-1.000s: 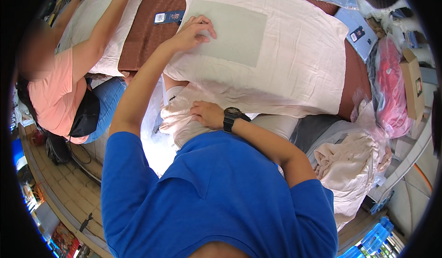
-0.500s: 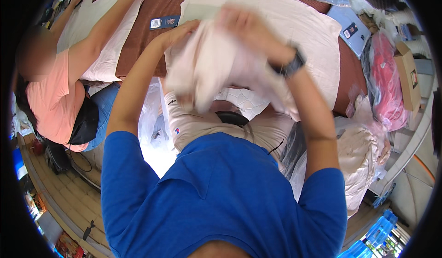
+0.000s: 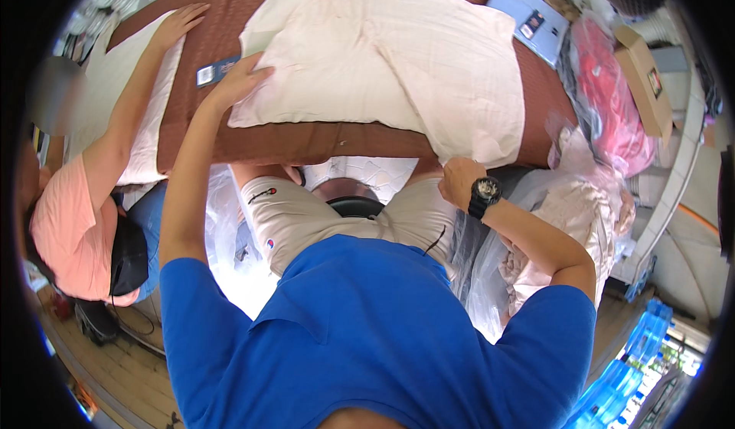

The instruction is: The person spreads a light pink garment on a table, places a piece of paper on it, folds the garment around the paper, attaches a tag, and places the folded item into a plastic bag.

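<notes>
A pale cream shirt (image 3: 321, 84) is spread over the brown-covered table (image 3: 268, 144), with a long crease running down its middle. My left hand (image 3: 241, 82) rests on the shirt's left edge, fingers stretched out. At the near right corner, my right hand (image 3: 461, 182), below a black wristwatch, is closed on the hem by the table's front edge. A dark blue hang tag (image 3: 217, 71) with a white label lies just left of my left hand.
On the left a person in a salmon top lays a hand (image 3: 186, 22) beside another pale cloth (image 3: 115, 84). At the right are a bagged blue shirt (image 3: 528, 23), a red bagged garment (image 3: 601, 84), a cardboard box (image 3: 641, 77) and bagged beige cloth (image 3: 563, 230).
The bunched cloth between my hands has come down flat on the table. My right hand has dropped toward me to the near hem; my left hand has shifted slightly left and down.
</notes>
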The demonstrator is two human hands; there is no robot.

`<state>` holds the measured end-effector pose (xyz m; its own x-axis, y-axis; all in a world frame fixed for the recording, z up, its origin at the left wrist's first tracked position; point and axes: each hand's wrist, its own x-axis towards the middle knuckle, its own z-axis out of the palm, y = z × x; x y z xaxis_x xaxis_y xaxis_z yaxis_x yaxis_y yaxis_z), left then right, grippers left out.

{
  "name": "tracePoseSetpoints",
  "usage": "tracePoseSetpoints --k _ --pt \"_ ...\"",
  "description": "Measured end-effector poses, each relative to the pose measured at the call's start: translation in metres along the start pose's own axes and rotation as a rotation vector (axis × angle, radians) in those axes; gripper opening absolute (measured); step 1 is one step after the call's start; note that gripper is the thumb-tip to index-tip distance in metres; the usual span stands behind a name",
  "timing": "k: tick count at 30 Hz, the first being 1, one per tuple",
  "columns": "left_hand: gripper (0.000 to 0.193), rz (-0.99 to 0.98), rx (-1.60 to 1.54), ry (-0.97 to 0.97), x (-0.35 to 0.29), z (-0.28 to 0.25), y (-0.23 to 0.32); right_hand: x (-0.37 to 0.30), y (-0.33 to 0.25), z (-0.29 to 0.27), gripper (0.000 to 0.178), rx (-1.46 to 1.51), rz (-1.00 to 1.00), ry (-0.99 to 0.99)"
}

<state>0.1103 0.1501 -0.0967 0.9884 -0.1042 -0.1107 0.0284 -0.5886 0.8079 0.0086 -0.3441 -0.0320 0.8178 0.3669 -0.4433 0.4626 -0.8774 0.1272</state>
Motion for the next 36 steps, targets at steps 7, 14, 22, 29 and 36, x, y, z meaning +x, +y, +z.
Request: tracePoseSetpoints --k 7,14,22,29,36 --pt "0.049 -0.031 -0.079 -0.030 0.004 0.003 0.014 -0.002 0.063 0.062 0.029 -0.081 0.058 0.285" --pt "0.050 -0.049 -0.075 -0.026 0.012 0.005 0.009 0.023 0.221 0.004 0.032 0.345 -0.383 -0.082" --pt "0.051 -0.099 -0.087 -0.047 0.012 -0.001 0.002 0.062 0.270 0.021 0.058 1.158 0.401 0.188" --pt "0.049 -0.125 -0.098 -0.050 0.002 -0.003 0.019 0.086 0.281 0.066 0.035 0.699 0.488 0.352" --pt "0.044 -0.091 -0.061 -0.027 0.004 -0.001 0.015 0.074 0.300 0.072 0.038 0.870 0.577 0.197"
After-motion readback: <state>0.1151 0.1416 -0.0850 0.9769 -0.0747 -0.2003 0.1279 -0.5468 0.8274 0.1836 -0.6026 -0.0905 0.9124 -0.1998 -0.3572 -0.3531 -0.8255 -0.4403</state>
